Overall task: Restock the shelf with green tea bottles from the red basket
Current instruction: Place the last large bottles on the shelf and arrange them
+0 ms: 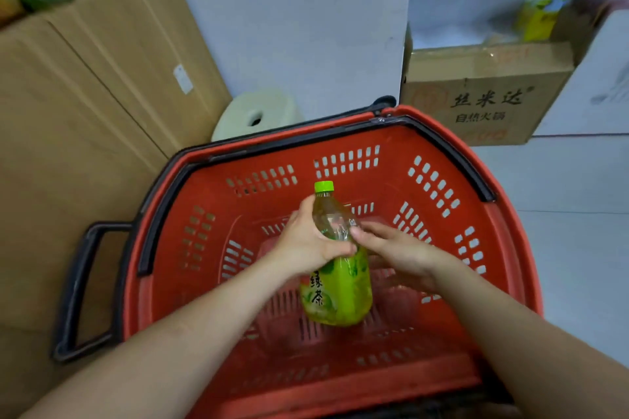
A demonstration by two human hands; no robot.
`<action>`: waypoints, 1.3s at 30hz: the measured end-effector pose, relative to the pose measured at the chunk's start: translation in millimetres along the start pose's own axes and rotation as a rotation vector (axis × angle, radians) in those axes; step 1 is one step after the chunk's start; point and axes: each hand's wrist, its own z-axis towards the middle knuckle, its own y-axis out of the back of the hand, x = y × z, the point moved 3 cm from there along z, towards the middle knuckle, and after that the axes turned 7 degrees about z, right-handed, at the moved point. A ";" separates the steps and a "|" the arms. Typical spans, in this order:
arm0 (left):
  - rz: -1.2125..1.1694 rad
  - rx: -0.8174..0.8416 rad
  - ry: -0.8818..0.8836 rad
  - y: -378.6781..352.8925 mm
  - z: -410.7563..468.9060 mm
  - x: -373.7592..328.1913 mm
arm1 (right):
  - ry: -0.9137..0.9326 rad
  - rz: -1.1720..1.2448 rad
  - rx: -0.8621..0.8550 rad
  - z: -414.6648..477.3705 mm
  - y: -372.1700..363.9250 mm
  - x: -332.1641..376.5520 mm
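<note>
One green tea bottle (335,286) with a bright green cap and green label is inside the red basket (507,241), cap pointing away from me. My left hand (308,241) is wrapped around its clear upper part below the neck. My right hand (400,255) lies on the bottle's right side with fingers spread, its thumb touching the shoulder. I see no other bottle in the basket. The basket has black folded handles and a black pull handle (80,289) on the left.
Stacked cardboard boxes (85,105) stand to the left, with green bottles blurred on top at the far left corner. A printed cardboard box (483,95) sits behind the basket at right. A pale plastic stool (255,114) is behind the basket. Grey floor lies to the right.
</note>
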 end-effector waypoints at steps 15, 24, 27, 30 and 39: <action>-0.129 -0.434 -0.349 116.0 -150.9 -58.6 | 0.710 -0.289 -0.132 -144.3 -94.9 126.4; -0.668 -0.222 -0.577 206.6 -287.7 -58.2 | 0.846 -0.096 0.108 -271.4 -187.4 176.5; -0.697 -0.447 -0.596 233.8 -324.9 -60.2 | 0.861 -0.124 0.265 -293.5 -218.2 190.8; -0.655 -0.664 -0.569 259.0 -357.6 -55.7 | 0.887 -0.335 0.297 -309.5 -244.5 208.5; -0.190 -1.140 -0.247 304.4 -432.4 -2.1 | 1.063 -0.425 0.371 -315.2 -326.4 212.5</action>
